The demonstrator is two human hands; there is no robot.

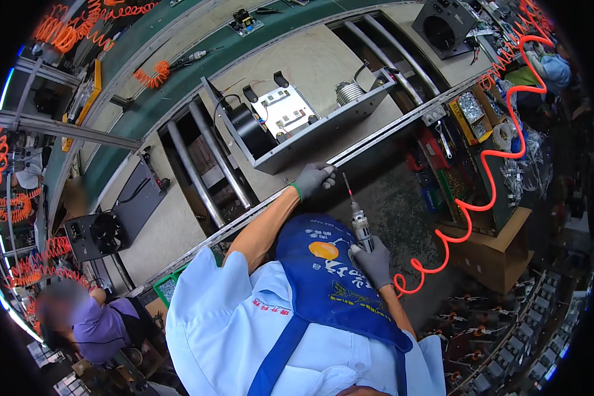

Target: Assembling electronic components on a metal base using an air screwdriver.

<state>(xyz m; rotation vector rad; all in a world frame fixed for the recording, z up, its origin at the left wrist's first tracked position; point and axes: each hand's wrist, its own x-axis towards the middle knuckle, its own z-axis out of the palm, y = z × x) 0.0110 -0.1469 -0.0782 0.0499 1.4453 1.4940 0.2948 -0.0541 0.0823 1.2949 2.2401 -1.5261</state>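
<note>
My right hand (374, 261), in a grey glove, is wrapped round a silver air screwdriver (360, 223). Its thin bit, reddish near the tip, points up toward the workbench edge. Just left of that tip is my left hand (315, 179), also gloved in grey, fingers curled together at the bench rail. Anything pinched in those fingers is too small to make out. Beyond the left hand, an open grey metal housing (323, 142) rests on a board. Inside it sit a black round fan unit (247, 132), a white plate with electronic parts (286, 109) and a metal coil (350, 92).
An orange coiled hose (468, 206) runs down the right side. Metal rollers (198, 175) flank the board. Another housing with a fan (109, 231) is at left, near a person in purple (102, 323). Bins of small parts (470, 109) and a cardboard box (495, 254) stand right.
</note>
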